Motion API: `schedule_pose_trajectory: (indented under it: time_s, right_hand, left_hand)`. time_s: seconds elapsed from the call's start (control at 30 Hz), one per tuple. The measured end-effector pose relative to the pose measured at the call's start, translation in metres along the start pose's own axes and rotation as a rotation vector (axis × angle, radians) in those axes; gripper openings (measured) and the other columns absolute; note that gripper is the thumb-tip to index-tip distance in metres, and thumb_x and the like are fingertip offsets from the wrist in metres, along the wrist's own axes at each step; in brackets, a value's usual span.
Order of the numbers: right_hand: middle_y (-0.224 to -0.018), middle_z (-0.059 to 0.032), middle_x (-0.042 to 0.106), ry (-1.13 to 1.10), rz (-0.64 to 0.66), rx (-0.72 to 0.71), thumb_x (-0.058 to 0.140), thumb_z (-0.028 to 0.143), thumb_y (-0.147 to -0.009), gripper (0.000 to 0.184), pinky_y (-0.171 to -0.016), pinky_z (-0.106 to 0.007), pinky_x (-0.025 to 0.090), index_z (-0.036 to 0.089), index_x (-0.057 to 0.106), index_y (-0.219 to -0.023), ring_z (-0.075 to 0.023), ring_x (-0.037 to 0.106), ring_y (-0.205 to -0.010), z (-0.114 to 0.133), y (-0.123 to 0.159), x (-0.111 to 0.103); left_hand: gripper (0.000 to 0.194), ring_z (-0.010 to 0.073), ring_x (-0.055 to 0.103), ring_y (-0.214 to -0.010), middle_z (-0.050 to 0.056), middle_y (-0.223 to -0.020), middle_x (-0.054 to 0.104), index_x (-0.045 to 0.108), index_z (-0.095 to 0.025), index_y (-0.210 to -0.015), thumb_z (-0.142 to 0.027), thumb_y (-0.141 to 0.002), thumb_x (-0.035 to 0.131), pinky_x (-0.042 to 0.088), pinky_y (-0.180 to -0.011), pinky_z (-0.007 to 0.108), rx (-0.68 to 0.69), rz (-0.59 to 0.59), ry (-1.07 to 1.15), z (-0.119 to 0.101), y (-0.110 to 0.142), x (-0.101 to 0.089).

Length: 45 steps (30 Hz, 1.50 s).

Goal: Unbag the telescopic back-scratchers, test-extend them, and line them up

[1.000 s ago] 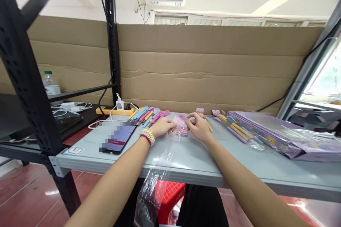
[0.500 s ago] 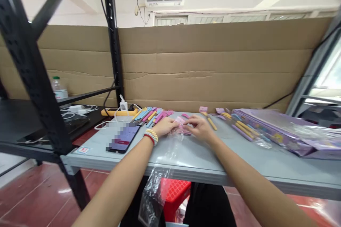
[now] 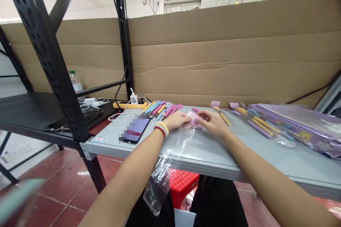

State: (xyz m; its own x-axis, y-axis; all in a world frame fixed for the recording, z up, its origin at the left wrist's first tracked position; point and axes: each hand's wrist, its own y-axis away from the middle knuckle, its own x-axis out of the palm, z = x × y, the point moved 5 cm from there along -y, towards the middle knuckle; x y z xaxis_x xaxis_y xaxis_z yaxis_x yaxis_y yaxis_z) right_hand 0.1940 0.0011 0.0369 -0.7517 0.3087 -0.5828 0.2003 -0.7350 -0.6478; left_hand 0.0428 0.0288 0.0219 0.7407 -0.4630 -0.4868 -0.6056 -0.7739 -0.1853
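Note:
Both my hands rest on the grey table (image 3: 202,156) and meet over a small pink item (image 3: 194,120) at the mouth of a long clear plastic bag (image 3: 170,159). My left hand (image 3: 177,120), with beaded bracelets at the wrist, has its fingers curled on the item's left side. My right hand (image 3: 214,123) pinches its right side. The bag trails toward me and hangs over the table's front edge. A fan of pink, blue and yellow sticks (image 3: 163,108) lies just beyond my left hand.
A phone (image 3: 134,130) lies left of my left hand, with a yellow power strip (image 3: 129,105) and white cables behind. Yellow and purple sticks (image 3: 255,122) and purple wrapped packs (image 3: 295,124) fill the right. Black shelving (image 3: 50,60) stands left; a cardboard wall (image 3: 226,64) runs behind. A red basket (image 3: 183,182) sits under the table.
The view has swung left and down a little. My hands stay on the pink item at the bag's mouth, fingers shifting slightly closer together.

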Motion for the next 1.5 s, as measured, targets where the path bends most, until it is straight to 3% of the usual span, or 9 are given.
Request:
schedule_pose_trajectory:
  time_s: [0.1, 0.3, 0.6, 0.73, 0.87, 1.03, 1.17, 1.33, 1.5]
  right_hand:
    - [-0.062, -0.0022, 0.06, 0.063, 0.016, -0.027, 0.066, 0.051, -0.069, 0.036, -0.051, -0.026, 0.038, 0.017, 0.063, -0.08, -0.0131, 0.048, -0.054, 0.002, 0.001, 0.001]
    - [-0.058, -0.0014, 0.057, 0.055, 0.011, 0.042, 0.052, 0.049, -0.08, 0.032, -0.05, -0.026, 0.035, 0.018, 0.059, -0.074, -0.0125, 0.046, -0.05, -0.008, -0.002, 0.003]
    - [-0.044, 0.0054, 0.048, -0.072, 0.006, 0.195, 0.05, 0.054, -0.081, 0.033, -0.043, -0.024, 0.03, 0.022, 0.046, -0.085, -0.0122, 0.043, -0.039, -0.017, -0.001, 0.004]
    - [-0.056, 0.0045, 0.055, -0.184, -0.055, 0.191, 0.057, 0.048, -0.076, 0.031, -0.042, -0.024, 0.033, 0.023, 0.039, -0.084, -0.0117, 0.047, -0.041, -0.021, -0.001, 0.003]
    - [-0.092, -0.0056, 0.064, -0.189, -0.082, 0.107, 0.056, 0.031, -0.072, 0.015, -0.054, -0.027, 0.044, 0.021, 0.045, -0.076, -0.0132, 0.058, -0.06, -0.02, -0.002, 0.0]
    - [-0.096, -0.0087, 0.065, -0.147, -0.014, 0.057, 0.056, 0.026, -0.068, 0.008, -0.078, -0.034, 0.046, 0.019, 0.061, -0.066, -0.0245, 0.058, -0.104, -0.018, -0.004, 0.003]
    - [-0.091, -0.0079, 0.064, -0.193, 0.031, 0.095, 0.061, 0.036, -0.071, 0.019, -0.08, -0.035, 0.045, 0.018, 0.062, -0.065, -0.0229, 0.06, -0.095, -0.02, -0.004, 0.005]
    - [-0.094, -0.0099, 0.064, -0.289, 0.08, 0.174, 0.065, 0.049, -0.068, 0.034, -0.056, -0.027, 0.042, 0.017, 0.06, -0.06, -0.0169, 0.057, -0.074, -0.019, -0.005, 0.004]
    - [-0.084, -0.0069, 0.062, -0.519, 0.049, 0.357, 0.072, 0.043, -0.059, 0.033, -0.044, -0.024, 0.031, 0.016, 0.054, -0.055, -0.0085, 0.044, -0.053, -0.024, -0.006, 0.001]
  left_hand:
    - [0.032, 0.0076, 0.041, -0.044, -0.002, -0.05, 0.05, 0.052, -0.015, -0.057, -0.038, -0.079, 0.052, 0.03, -0.046, 0.023, -0.035, 0.018, -0.02, -0.001, 0.001, 0.002]
    - [0.03, 0.008, 0.046, -0.046, 0.001, -0.054, 0.056, 0.055, -0.014, -0.059, -0.035, -0.081, 0.051, 0.031, -0.045, 0.022, -0.043, 0.066, 0.006, -0.003, 0.0, 0.004]
    - [0.026, 0.0069, 0.044, -0.045, 0.001, -0.058, 0.059, 0.057, -0.013, -0.063, -0.032, -0.08, 0.054, 0.031, -0.045, 0.022, -0.053, 0.099, 0.029, -0.006, 0.002, 0.007]
    - [0.028, 0.0072, 0.044, -0.044, 0.002, -0.062, 0.062, 0.06, -0.013, -0.066, -0.035, -0.081, 0.053, 0.031, -0.044, 0.023, -0.049, 0.098, -0.031, -0.006, 0.003, 0.007]
    - [0.028, 0.0078, 0.045, -0.044, 0.002, -0.057, 0.061, 0.059, -0.013, -0.063, -0.035, -0.08, 0.054, 0.03, -0.043, 0.023, -0.068, 0.06, -0.065, -0.007, 0.005, 0.005]
    - [0.029, 0.008, 0.045, -0.044, 0.0, -0.055, 0.057, 0.059, -0.013, -0.066, -0.038, -0.08, 0.054, 0.032, -0.044, 0.022, -0.067, 0.066, -0.037, -0.004, 0.003, 0.004]
    - [0.033, 0.0088, 0.045, -0.045, -0.001, -0.055, 0.056, 0.059, -0.014, -0.067, -0.044, -0.079, 0.057, 0.033, -0.047, 0.023, -0.01, 0.089, -0.049, -0.002, 0.001, 0.005]
    - [0.043, 0.0085, 0.044, -0.045, -0.001, -0.052, 0.053, 0.054, -0.015, -0.06, -0.053, -0.08, 0.053, 0.031, -0.048, 0.024, 0.038, 0.086, -0.139, -0.003, 0.0, 0.004]
    - [0.044, 0.0087, 0.045, -0.046, 0.0, -0.054, 0.055, 0.053, -0.016, -0.059, -0.055, -0.079, 0.054, 0.034, -0.05, 0.024, 0.046, 0.09, -0.123, -0.007, 0.002, 0.004]
